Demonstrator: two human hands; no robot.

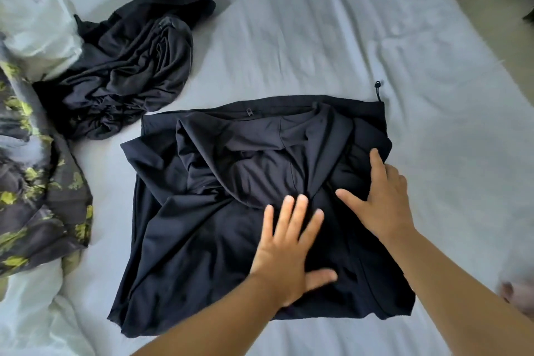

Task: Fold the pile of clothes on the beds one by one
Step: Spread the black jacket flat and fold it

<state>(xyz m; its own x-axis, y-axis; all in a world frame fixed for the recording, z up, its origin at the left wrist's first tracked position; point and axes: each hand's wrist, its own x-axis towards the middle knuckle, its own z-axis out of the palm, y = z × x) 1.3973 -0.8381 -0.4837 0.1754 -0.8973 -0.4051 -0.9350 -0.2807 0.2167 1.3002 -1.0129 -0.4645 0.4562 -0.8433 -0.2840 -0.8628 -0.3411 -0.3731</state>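
Both hands (332, 228) flat — dark garment (202, 240)

left grip (284, 251): bare, no sleeve | right grip (384, 199): bare, no sleeve

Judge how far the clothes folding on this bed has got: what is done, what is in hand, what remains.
Done: no finished folded piece shows. In hand: the dark jacket lies spread on the bed sheet, partly folded in, with the left hand and right hand pressing flat on it. Left: the crumpled dark garment beyond it and the yellow-patterned cloth at the left edge are unfolded.
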